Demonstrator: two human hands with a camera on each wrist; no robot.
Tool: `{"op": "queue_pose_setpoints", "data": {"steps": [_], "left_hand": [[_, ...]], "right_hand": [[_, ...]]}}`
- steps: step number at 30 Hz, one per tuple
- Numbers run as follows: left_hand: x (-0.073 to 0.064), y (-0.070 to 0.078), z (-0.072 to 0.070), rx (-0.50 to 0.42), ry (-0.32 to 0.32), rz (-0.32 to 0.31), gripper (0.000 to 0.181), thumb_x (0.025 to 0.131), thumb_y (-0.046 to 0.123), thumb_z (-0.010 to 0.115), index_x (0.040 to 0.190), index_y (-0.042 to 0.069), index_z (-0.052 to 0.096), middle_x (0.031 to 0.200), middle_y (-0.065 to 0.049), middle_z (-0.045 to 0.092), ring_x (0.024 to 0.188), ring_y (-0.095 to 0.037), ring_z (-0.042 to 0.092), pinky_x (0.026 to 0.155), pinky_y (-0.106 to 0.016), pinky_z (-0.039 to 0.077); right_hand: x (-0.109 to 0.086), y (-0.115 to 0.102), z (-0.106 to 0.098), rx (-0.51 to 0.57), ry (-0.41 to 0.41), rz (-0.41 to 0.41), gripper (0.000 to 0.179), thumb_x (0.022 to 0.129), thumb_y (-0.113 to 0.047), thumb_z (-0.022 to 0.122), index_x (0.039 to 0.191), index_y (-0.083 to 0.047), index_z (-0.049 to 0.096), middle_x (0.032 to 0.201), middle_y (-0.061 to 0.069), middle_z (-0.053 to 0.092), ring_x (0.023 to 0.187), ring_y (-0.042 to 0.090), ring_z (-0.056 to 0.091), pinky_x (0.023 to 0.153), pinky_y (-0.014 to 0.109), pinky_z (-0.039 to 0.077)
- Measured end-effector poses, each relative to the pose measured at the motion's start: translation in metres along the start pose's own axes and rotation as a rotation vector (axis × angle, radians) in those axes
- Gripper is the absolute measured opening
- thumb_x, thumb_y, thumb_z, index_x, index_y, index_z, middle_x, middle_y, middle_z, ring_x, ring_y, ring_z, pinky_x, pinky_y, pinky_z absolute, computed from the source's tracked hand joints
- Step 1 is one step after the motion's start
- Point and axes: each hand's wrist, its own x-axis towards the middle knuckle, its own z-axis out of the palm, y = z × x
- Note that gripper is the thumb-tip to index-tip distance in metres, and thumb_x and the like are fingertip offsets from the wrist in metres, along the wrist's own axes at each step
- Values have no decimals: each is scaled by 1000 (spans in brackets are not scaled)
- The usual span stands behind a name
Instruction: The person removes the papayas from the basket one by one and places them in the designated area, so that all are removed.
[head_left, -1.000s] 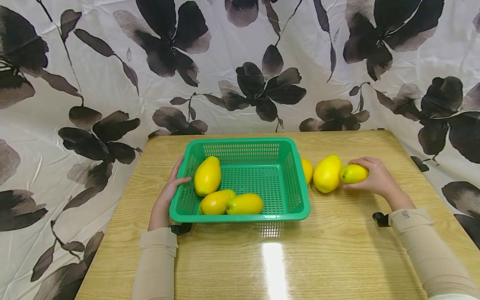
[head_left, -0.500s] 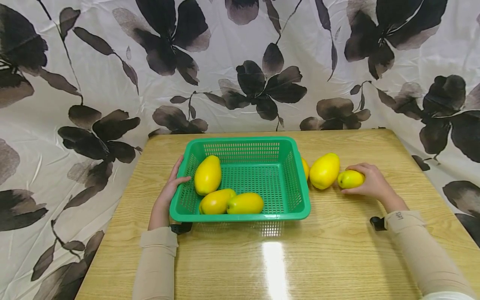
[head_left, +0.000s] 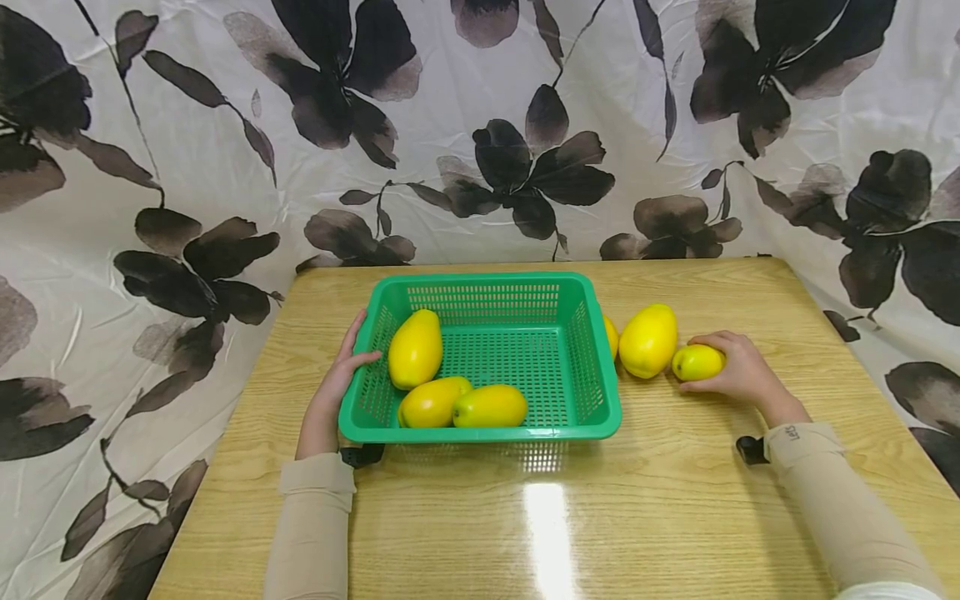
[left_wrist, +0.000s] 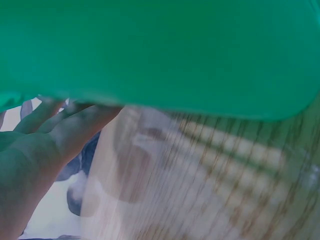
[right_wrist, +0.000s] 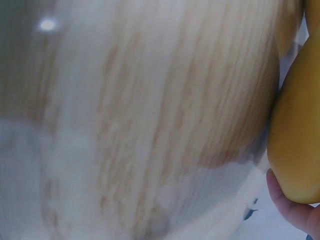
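Seemingly setting small yellow fruit (head_left: 697, 363) down on bench (head_left: 675, 500).
Gripping green basket (head_left: 480, 434) by its rim with left hand (head_left: 337, 381); slightly farther, wrapping same fruit with half-curled right hand (head_left: 747, 369), just beside larger fruit (head_left: 648, 341). Next, probably to loosen this hold.

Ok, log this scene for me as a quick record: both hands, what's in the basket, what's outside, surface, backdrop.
Left hand: holds the left side of the green basket
Right hand: grips the rightmost yellow fruit
In basket: three yellow fruits in view
Outside basket: one larger yellow fruit, plus another yellow fruit partly hidden by the basket
Surface: wood-grain table
Backdrop: floral cloth
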Motion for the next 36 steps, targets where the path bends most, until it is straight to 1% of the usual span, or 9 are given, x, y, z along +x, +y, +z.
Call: {"op": "queue_pose_setpoints", "data": {"steps": [5,10,16,22,25,29,36], "left_hand": [[1,-1,-1,5,2,2,73,92,-4,37,148,19,-4,153,-4,-8,136,-28,10,100,-33,32],[7,-9,-6,-17,5,-6,74,92,-4,38,148,22,-3,153,-1,-7,137,-27,11,98,-30,34],[14,-20,-12,5,5,15,75,92,-1,40,148,26,-1,153,1,-4,136,-25,14,93,-25,38],[15,-22,-14,29,6,27,75,91,1,41,148,26,0,153,0,-6,136,-26,12,101,-34,31],[15,-22,-14,37,11,22,75,91,1,41,148,27,0,153,1,-6,136,-25,12,102,-36,29],[15,-22,-15,45,13,21,74,91,1,41,148,27,1,153,2,-6,136,-25,13,101,-33,31],[15,-21,-14,36,13,19,74,92,0,41,148,26,0,153,1,-5,135,-25,14,93,-26,37]], "right_hand": [[-1,-1,-1,-2,-26,26,79,53,-41,86,115,0,59,114,22,52,103,42,41,84,56,31],[-1,-5,-4,-5,-57,48,90,53,-43,86,125,0,52,124,26,45,112,47,36,89,62,28],[-1,-12,-12,-13,-38,46,95,51,-42,87,128,-1,49,128,29,41,116,50,33,91,64,25],[0,-20,-21,-24,15,-15,90,53,-37,87,127,-2,51,127,28,44,115,49,35,91,63,26],[2,-25,-24,-18,22,-32,89,55,-34,87,129,-4,50,128,26,45,117,47,36,92,63,27],[6,-34,-29,-15,21,-43,90,56,-34,87,132,-7,48,132,23,44,119,45,36,94,62,26],[15,-56,-34,-14,56,-128,87,56,-32,87,131,-8,50,130,20,47,118,42,39,93,61,28]]}}
